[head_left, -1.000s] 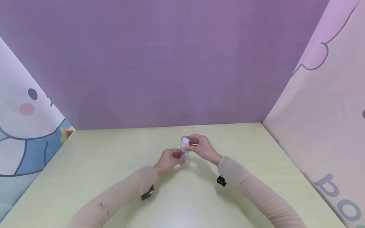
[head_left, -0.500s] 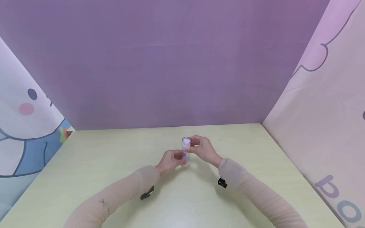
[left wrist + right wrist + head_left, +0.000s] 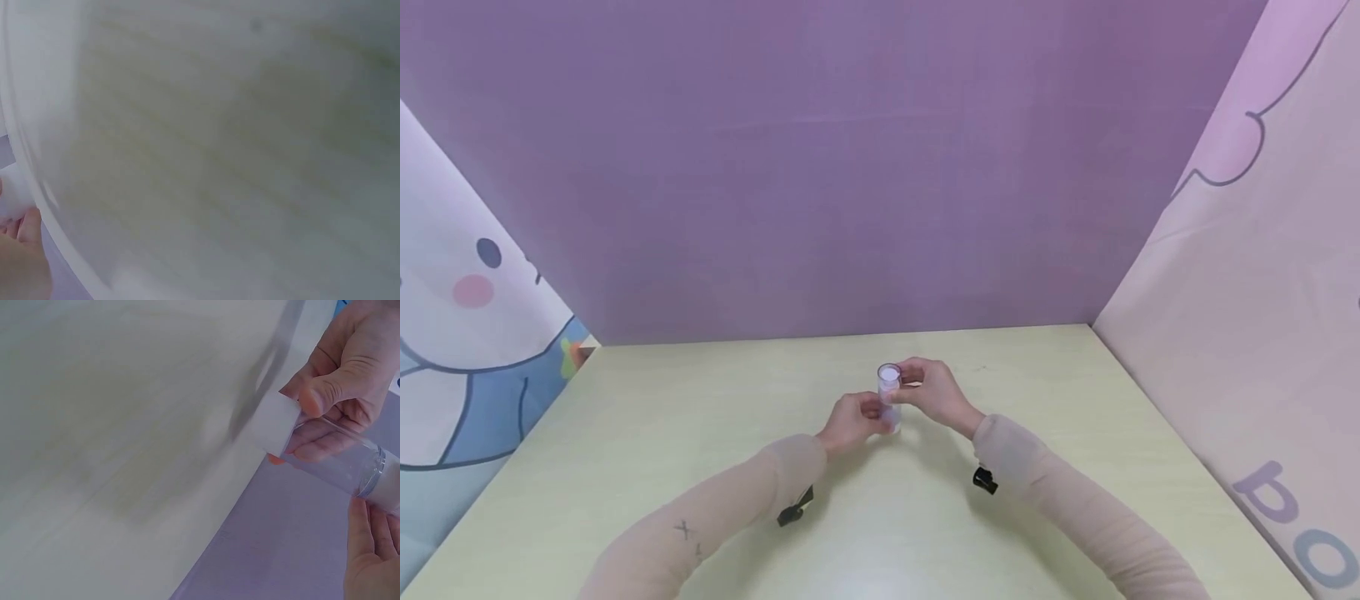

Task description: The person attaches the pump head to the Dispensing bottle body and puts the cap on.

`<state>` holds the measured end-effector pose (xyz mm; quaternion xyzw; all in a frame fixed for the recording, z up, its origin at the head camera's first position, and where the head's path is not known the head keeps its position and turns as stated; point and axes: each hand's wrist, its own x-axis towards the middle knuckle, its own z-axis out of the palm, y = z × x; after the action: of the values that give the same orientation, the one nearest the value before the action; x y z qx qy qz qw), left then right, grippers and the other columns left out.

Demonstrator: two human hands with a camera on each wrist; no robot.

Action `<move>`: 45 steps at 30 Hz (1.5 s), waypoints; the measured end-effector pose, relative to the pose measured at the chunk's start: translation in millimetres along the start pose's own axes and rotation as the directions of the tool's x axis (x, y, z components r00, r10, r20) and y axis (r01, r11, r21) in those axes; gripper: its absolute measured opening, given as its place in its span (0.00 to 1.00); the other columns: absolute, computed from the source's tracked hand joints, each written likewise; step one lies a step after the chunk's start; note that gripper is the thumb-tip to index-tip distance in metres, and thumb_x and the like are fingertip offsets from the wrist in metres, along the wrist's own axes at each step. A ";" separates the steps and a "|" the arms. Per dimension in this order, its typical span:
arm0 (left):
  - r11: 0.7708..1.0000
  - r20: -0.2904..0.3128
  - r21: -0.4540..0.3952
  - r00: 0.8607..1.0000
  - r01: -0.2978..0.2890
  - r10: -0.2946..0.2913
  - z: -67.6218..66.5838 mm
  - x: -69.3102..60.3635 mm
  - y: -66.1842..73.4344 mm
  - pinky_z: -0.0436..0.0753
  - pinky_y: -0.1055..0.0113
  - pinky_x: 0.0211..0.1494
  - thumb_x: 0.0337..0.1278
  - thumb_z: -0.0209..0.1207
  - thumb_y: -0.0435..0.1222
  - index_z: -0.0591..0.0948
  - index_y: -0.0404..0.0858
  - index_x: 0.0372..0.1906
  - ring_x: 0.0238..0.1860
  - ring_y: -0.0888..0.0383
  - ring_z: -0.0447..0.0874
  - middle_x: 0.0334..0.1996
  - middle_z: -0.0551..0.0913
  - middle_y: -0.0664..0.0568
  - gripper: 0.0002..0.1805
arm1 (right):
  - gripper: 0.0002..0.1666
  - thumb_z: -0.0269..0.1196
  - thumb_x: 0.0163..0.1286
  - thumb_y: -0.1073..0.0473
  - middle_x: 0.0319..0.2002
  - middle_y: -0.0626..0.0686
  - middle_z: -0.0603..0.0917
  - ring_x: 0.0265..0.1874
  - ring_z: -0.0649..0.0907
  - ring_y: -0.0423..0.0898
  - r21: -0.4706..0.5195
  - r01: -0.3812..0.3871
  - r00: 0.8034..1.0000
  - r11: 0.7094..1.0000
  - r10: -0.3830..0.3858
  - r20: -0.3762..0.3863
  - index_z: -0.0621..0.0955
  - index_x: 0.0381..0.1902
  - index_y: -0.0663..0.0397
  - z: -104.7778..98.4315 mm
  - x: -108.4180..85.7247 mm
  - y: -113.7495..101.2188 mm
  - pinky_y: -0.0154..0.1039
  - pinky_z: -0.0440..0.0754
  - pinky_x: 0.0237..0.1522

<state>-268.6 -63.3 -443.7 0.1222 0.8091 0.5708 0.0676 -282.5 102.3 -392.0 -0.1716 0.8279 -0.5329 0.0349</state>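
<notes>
A slim clear bottle (image 3: 889, 398) stands upright between my hands over the table, with white showing inside its round rim. Lower down, my left hand (image 3: 852, 422) grips it from the left. My right hand (image 3: 936, 392) pinches the upper part between thumb and fingers. The right wrist view gives the bottle (image 3: 334, 459) tilted, with a white end piece (image 3: 273, 422) near the left thumb (image 3: 322, 397) and a silvery ring (image 3: 373, 474) near the right fingers (image 3: 360, 531). In the left wrist view only part of a hand and a white piece (image 3: 14, 194) show at the edge.
A pale wood-grain table (image 3: 715, 383) spreads under both arms. Behind it rises a purple backdrop (image 3: 850, 208); printed panels stand on the left (image 3: 490, 333) and right (image 3: 1240, 317). Small black devices (image 3: 795, 507) hang at the sleeves.
My left hand and forearm have shifted slightly to the right. The bottle sits a touch lower in the view. Both hands keep their hold, and the right arm is nearly still.
</notes>
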 end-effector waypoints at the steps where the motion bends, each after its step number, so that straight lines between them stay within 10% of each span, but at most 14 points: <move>1: 1.000 -0.001 0.005 1.000 0.007 -0.007 0.1 0.2 -0.4 0.81 0.64 0.48 0.44 0.65 0.27 0.77 0.26 0.46 0.46 0.46 0.82 0.43 0.82 0.36 0.20 | 0.23 0.71 0.50 0.61 0.42 0.56 0.84 0.43 0.82 0.49 0.002 -0.007 1.000 1.000 0.007 -0.002 0.80 0.45 0.59 0.3 0.0 0.3 0.38 0.81 0.43; 20: 0.995 -0.005 0.051 0.996 0.084 -0.084 2.7 10.3 -15.3 0.80 0.63 0.51 0.40 0.66 0.27 0.78 0.29 0.47 0.48 0.48 0.80 0.45 0.82 0.39 0.23 | 0.25 0.70 0.50 0.62 0.45 0.55 0.83 0.46 0.82 0.51 0.055 -0.041 0.999 0.998 0.039 0.030 0.79 0.49 0.57 3.0 1.0 13.5 0.38 0.81 0.45; 45: 0.993 0.051 0.109 0.998 0.042 -0.048 -1.0 6.9 -8.6 0.72 0.55 0.61 0.42 0.64 0.24 0.72 0.30 0.56 0.57 0.43 0.74 0.55 0.75 0.38 0.29 | 0.30 0.69 0.52 0.63 0.53 0.59 0.78 0.53 0.77 0.54 0.022 -0.028 0.997 0.999 0.026 0.070 0.75 0.55 0.60 -3.3 -4.1 26.5 0.41 0.77 0.53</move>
<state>-276.5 -65.1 -451.3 0.1226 0.8392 0.5212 0.0955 -285.9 116.4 -414.8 -0.1785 0.8223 -0.5354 0.0729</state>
